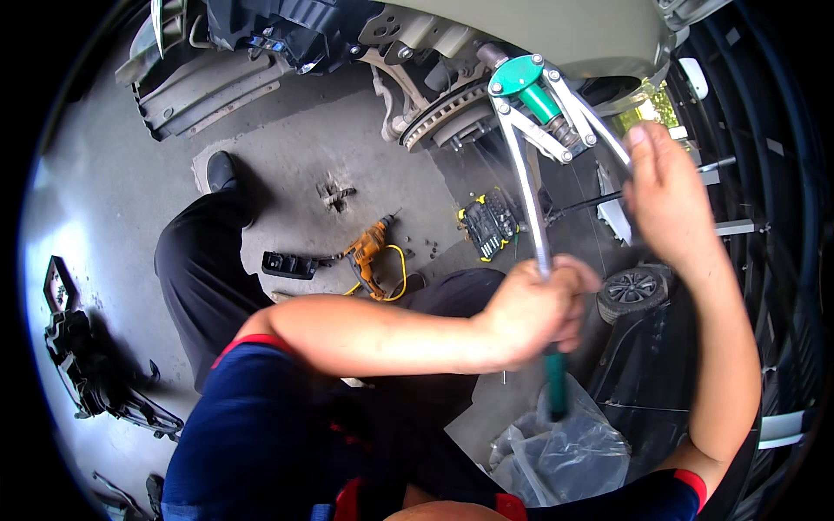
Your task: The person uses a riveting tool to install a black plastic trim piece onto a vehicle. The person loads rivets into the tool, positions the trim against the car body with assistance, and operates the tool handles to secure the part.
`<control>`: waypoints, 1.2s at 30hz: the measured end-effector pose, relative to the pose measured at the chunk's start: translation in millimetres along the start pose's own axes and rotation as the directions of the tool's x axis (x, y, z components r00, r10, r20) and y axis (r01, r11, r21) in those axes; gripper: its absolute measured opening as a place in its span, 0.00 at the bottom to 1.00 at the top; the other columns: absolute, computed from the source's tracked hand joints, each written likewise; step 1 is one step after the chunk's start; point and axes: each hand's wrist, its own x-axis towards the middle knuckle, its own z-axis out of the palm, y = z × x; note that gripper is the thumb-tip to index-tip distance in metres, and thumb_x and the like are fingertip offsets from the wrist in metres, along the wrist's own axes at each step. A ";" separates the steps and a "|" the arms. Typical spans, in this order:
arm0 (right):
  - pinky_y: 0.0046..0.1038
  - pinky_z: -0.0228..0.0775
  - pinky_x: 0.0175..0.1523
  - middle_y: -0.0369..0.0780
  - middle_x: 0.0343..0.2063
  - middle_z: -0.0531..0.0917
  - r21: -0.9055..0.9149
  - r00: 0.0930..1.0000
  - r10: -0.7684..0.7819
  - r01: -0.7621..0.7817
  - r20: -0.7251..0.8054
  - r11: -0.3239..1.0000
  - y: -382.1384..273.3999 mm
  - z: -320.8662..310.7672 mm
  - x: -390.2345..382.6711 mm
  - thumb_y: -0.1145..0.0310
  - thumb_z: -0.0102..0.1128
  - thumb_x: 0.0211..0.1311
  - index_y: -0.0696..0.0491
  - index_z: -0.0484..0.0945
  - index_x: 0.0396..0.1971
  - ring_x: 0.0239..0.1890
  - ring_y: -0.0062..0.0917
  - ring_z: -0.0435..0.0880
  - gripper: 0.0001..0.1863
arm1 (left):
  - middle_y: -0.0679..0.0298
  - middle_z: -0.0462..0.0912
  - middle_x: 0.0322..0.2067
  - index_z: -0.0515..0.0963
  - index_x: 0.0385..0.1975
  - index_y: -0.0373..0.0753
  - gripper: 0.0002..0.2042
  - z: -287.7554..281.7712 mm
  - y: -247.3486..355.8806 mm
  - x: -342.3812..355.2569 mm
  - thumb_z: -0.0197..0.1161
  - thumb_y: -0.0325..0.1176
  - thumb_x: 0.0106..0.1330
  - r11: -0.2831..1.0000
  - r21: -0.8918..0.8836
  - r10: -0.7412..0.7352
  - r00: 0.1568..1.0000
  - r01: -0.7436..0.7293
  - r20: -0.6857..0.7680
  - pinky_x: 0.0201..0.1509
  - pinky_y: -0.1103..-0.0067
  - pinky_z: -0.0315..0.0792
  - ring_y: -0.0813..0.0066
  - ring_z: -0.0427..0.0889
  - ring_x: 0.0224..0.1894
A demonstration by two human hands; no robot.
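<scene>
A two-handled hand riveter [521, 78] with a green head and long silver levers is in front of me. Its nose points up toward the underside of a greyish-green vehicle body panel [556, 30]; whether the tip touches cannot be made out. My left hand [534, 308] is wrapped round the left lever [526, 191], above its blurred green grip [557, 382]. Around the right lever [604, 130] my right hand [665, 187] is closed, hiding that lever's grip. The levers stand spread apart. Just left of the head sits a brake disc [445, 113] on its hub.
On the floor lie an orange power drill [367, 250] with a yellow cord, a black tray [291, 265] and an open tool case [488, 227]. A wheel [632, 291] is near my left hand, and a clear plastic bag [573, 443] lies below. Black parts [95, 365] lie far left.
</scene>
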 end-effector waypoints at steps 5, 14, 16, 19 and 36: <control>0.46 0.73 0.39 0.55 0.27 0.81 -0.386 0.955 -0.296 0.279 0.015 0.879 -4.8 -39.2 38.5 0.60 0.47 0.82 0.59 0.75 0.41 0.35 0.54 0.82 0.16 | 0.72 0.63 0.16 0.76 0.41 0.32 0.09 -66.1 42.5 -37.2 0.49 0.26 0.71 0.928 0.337 -0.113 0.980 0.162 -0.161 0.18 0.79 0.63 0.82 0.59 0.13; 0.37 0.72 0.36 0.45 0.23 0.78 -0.008 0.997 0.076 -0.076 0.012 0.997 -28.4 -6.3 -1.4 0.59 0.45 0.83 0.61 0.75 0.39 0.26 0.38 0.80 0.20 | 0.71 0.60 0.16 0.76 0.40 0.34 0.08 -26.3 22.5 -21.1 0.48 0.25 0.71 0.978 0.135 -0.148 0.986 0.156 -0.072 0.24 0.73 0.67 0.78 0.59 0.15; 0.28 0.67 0.26 0.35 0.18 0.73 0.187 0.968 0.234 -0.247 0.091 0.951 -44.0 0.5 -10.4 0.58 0.44 0.84 0.59 0.75 0.39 0.17 0.19 0.73 0.19 | 0.71 0.60 0.16 0.75 0.40 0.34 0.08 -9.4 13.4 -8.1 0.47 0.25 0.72 0.995 0.058 -0.084 0.996 0.085 -0.023 0.25 0.72 0.68 0.78 0.58 0.16; 0.27 0.68 0.25 0.34 0.17 0.73 0.302 0.929 0.331 -0.367 0.165 0.880 -57.6 11.1 -18.0 0.59 0.44 0.83 0.58 0.73 0.36 0.18 0.18 0.74 0.19 | 0.69 0.63 0.17 0.76 0.37 0.35 0.10 16.6 7.5 10.9 0.45 0.27 0.73 1.000 -0.018 -0.019 0.996 0.018 -0.084 0.23 0.71 0.68 0.77 0.61 0.15; 0.43 0.73 0.40 0.52 0.25 0.80 -0.115 0.996 -0.090 0.088 -0.010 0.989 1.3 12.4 12.4 0.57 0.46 0.82 0.59 0.76 0.38 0.31 0.50 0.82 0.20 | 0.72 0.63 0.15 0.75 0.42 0.29 0.10 -91.0 74.9 -49.6 0.50 0.27 0.69 0.795 0.540 -0.153 0.953 0.277 -0.263 0.21 0.78 0.66 0.81 0.62 0.14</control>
